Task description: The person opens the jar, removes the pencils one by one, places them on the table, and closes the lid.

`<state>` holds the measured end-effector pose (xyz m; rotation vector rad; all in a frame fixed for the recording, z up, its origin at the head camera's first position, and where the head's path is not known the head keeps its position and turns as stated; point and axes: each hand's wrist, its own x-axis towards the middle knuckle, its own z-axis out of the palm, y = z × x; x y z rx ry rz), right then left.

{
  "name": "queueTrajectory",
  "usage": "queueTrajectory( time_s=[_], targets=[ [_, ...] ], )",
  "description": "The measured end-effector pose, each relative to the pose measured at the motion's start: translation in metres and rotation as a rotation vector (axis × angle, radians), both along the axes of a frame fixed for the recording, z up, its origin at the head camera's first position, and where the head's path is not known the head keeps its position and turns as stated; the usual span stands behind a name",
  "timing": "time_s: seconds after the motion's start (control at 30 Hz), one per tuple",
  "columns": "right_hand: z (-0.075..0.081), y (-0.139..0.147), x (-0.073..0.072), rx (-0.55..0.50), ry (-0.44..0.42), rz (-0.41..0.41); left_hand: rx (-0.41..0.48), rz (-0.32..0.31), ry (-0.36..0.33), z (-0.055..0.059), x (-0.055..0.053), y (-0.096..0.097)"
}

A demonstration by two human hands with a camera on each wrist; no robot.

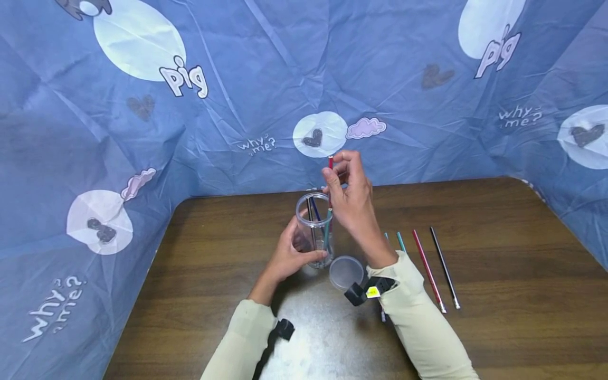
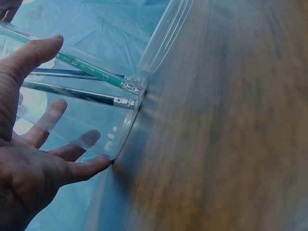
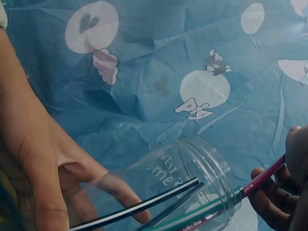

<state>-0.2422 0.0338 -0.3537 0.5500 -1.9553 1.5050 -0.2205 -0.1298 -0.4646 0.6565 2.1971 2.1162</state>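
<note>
My left hand grips a clear plastic jar around its side, thumb in front and fingers behind. The jar stands upright on the table. Inside lean a green pencil, a black pencil and a dark blue pencil, eraser ends down. Above the jar's mouth my right hand pinches a red pencil between thumb and fingers. In the right wrist view the red pencil runs through the mouth, with its lower part showing through the jar wall.
A round clear lid lies on the wooden table just right of the jar. Farther right lie a red pencil, a black pencil and green-blue ones partly hidden by my right arm. A blue printed cloth hangs behind the table.
</note>
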Motion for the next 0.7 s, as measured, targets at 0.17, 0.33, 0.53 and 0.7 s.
queueTrajectory(
  time_s=[0.17,0.33,0.53,0.7],
  targets=[
    [0.003,0.003,-0.002,0.015,-0.027,0.006,0.002,-0.001,-0.005,0.001,0.000,0.000],
    [0.004,0.007,-0.003,0.018,-0.055,0.022,-0.003,-0.006,0.004,0.001,-0.001,0.000],
    [0.005,0.013,-0.002,0.003,-0.066,0.040,-0.019,0.007,-0.003,0.001,0.000,0.000],
    [0.006,0.017,-0.001,-0.043,-0.087,0.067,-0.039,0.022,-0.008,0.003,0.002,0.000]
  ],
)
